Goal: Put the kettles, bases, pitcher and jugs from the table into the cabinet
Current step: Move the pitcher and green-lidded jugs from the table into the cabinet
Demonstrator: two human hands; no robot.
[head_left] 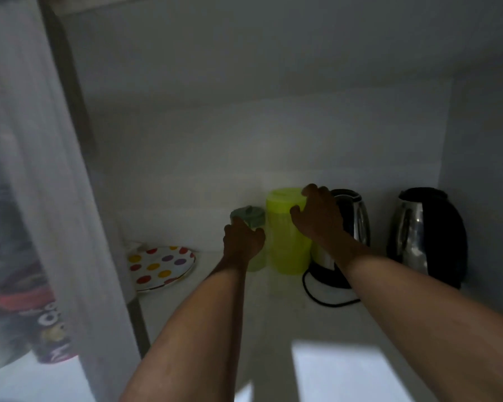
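Note:
Both my arms reach into the dim cabinet. My left hand (243,242) grips a small pale green jug with a grey-green lid (249,216) on the shelf. To its right my right hand (320,217) wraps the upper side of a taller yellow-green pitcher (286,236), which stands upright against the small jug. Behind my right wrist a steel kettle (356,220) sits on its black base (328,278), whose cord loops forward on the shelf. A second steel and black kettle (427,236) stands at the far right near the side wall.
A white plate with coloured dots (161,266) lies at the shelf's left. The cabinet door (41,198) hangs open on the left, with blurred colourful items behind it. The white shelf floor (273,320) stretches toward me; the back wall is close behind the jugs.

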